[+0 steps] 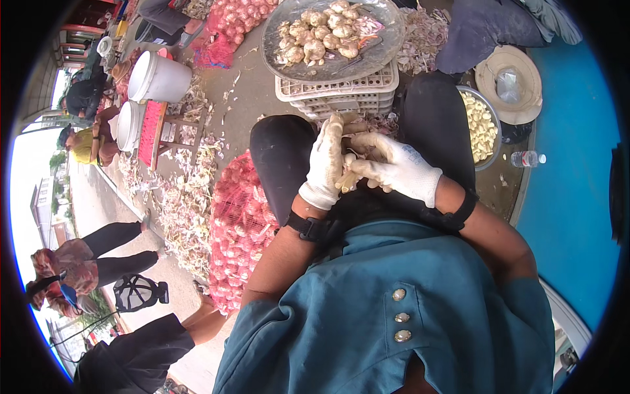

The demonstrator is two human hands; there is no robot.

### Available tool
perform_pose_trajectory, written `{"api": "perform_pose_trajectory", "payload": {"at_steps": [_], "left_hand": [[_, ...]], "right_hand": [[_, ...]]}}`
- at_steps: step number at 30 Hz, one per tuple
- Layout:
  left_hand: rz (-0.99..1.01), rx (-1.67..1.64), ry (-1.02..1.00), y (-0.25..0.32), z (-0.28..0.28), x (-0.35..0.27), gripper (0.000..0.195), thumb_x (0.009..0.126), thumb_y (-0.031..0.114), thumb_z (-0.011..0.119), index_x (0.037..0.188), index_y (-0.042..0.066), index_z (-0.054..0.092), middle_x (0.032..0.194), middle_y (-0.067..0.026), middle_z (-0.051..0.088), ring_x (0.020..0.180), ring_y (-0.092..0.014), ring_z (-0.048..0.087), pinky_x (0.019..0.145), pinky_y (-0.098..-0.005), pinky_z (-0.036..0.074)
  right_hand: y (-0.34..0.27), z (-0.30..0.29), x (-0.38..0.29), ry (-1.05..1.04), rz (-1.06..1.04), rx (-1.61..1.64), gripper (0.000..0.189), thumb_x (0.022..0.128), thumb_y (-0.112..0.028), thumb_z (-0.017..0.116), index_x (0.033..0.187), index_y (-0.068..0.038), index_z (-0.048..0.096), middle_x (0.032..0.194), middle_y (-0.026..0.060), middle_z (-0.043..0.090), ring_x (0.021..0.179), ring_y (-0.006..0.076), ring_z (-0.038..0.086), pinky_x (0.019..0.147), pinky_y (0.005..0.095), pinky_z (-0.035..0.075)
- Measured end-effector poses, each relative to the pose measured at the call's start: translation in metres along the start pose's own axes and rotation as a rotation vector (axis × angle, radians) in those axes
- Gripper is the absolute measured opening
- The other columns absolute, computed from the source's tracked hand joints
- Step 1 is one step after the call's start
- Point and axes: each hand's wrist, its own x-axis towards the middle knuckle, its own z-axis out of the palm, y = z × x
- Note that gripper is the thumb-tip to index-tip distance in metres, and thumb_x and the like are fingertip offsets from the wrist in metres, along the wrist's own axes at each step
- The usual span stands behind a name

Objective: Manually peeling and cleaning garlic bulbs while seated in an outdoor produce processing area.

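Observation:
In white knit gloves, my left hand (325, 162) and my right hand (396, 165) meet above my lap. Between their fingers is garlic (349, 177), with pale cloves or stem pieces showing; the fingers partly hide it. Beyond my knees, a round metal tray (275, 54) rests on stacked white plastic crates (339, 93). Whole garlic bulbs (315, 49), loose skins and a thin tool (347, 65) lie on the tray. Peeled garlic cloves (480, 128) fill a metal bowl (498, 140) beside my right knee.
A red mesh sack of garlic (241, 231) stands by my left leg, near heaped skins (189, 216). White buckets (162, 76) and a red-topped stool (151, 133) are at the left. A straw hat (529, 93) and plastic bottle (526, 158) lie right. Several people are nearby.

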Motion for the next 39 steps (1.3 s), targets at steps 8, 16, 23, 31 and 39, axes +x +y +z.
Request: {"api": "perform_pose_trajectory", "payload": {"at_steps": [8, 16, 23, 31, 39], "left_hand": [[0.032, 0.121, -0.010, 0.003, -0.002, -0.004, 0.057, 0.093, 0.052, 0.039, 0.122, 0.003, 0.045, 0.109, -0.0151, 0.053, 0.091, -0.019, 0.055, 0.074, -0.0305, 0.049], [-0.127, -0.129, 0.023, 0.012, 0.003, 0.000, 0.053, 0.093, 0.050, 0.041, 0.110, 0.001, 0.053, 0.097, -0.0114, 0.057, 0.083, -0.016, 0.054, 0.071, -0.0282, 0.048], [-0.090, -0.146, 0.102, -0.022, -0.009, 0.002, 0.028, 0.096, 0.031, 0.046, 0.102, 0.004, 0.054, 0.076, -0.0007, 0.053, 0.064, -0.008, 0.051, 0.056, -0.0207, 0.045], [-0.144, -0.167, 0.088, -0.015, -0.009, -0.003, 0.035, 0.095, 0.031, 0.048, 0.115, 0.003, 0.051, 0.068, 0.0045, 0.048, 0.056, -0.004, 0.045, 0.048, -0.0179, 0.038], [-0.187, -0.128, 0.053, -0.010, -0.011, -0.006, 0.026, 0.097, 0.023, 0.043, 0.113, 0.005, 0.053, 0.070, 0.0033, 0.051, 0.056, -0.005, 0.047, 0.047, -0.0193, 0.040]], "right_hand": [[-0.003, 0.010, 0.000, -0.070, 0.051, -0.017, 0.033, 0.091, -0.030, 0.057, 0.114, -0.008, 0.050, 0.087, -0.0011, 0.057, 0.068, 0.0039, 0.050, 0.054, 0.0169, 0.041], [-0.001, 0.009, 0.004, -0.035, -0.016, -0.012, 0.028, 0.088, -0.029, 0.061, 0.102, -0.007, 0.049, 0.083, 0.0003, 0.056, 0.062, 0.0045, 0.051, 0.051, 0.0183, 0.043], [0.021, 0.008, 0.018, 0.169, -0.308, 0.190, 0.020, 0.087, -0.012, 0.062, 0.099, -0.003, 0.048, 0.084, 0.0024, 0.057, 0.068, 0.0043, 0.053, 0.058, 0.0193, 0.045], [0.019, 0.018, 0.020, 0.259, -0.417, -0.281, 0.027, 0.082, -0.016, 0.068, 0.094, -0.001, 0.048, 0.073, 0.0076, 0.058, 0.066, 0.0121, 0.057, 0.061, 0.0277, 0.048], [0.022, 0.025, 0.025, 0.336, -0.548, -0.403, 0.021, 0.084, -0.017, 0.062, 0.090, -0.002, 0.048, 0.066, 0.0111, 0.056, 0.056, 0.0240, 0.057, 0.055, 0.0346, 0.047]]}}
